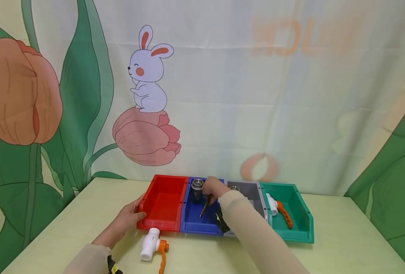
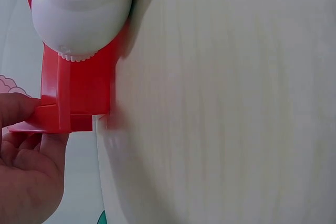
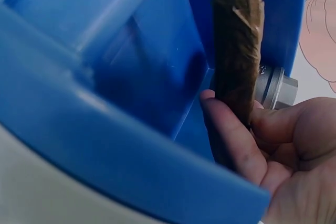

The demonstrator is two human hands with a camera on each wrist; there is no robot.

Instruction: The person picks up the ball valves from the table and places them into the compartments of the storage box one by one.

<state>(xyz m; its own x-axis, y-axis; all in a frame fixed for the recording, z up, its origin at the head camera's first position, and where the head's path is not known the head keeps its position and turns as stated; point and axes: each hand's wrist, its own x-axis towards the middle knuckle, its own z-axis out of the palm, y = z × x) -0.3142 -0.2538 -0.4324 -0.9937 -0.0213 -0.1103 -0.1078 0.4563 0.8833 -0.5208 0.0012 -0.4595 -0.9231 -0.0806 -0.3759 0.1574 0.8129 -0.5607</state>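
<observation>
My left hand (image 1: 128, 219) grips the left wall of the red bin (image 1: 164, 203), thumb on one side of the rim and fingers on the other in the left wrist view. Inside the blue bin (image 1: 192, 226), my right hand (image 1: 216, 187) pinches a flat stick wrapped in brown tape (image 3: 239, 51), with a grey end. The stick slants down towards the bin's front. Beside that hand stands a dark cylindrical fitting (image 1: 197, 192) with a metal rim. A white plastic ball valve (image 1: 151, 243) with an orange lever lies on the table before the red bin.
The grey bin (image 1: 255, 190), partly hidden by my right sleeve, holds a metal-rimmed piece (image 1: 234, 188). At the right end, the green bin (image 1: 301, 213) holds another white valve (image 1: 272, 204) with an orange lever. A printed curtain (image 1: 209, 95) hangs behind the table (image 1: 346, 236).
</observation>
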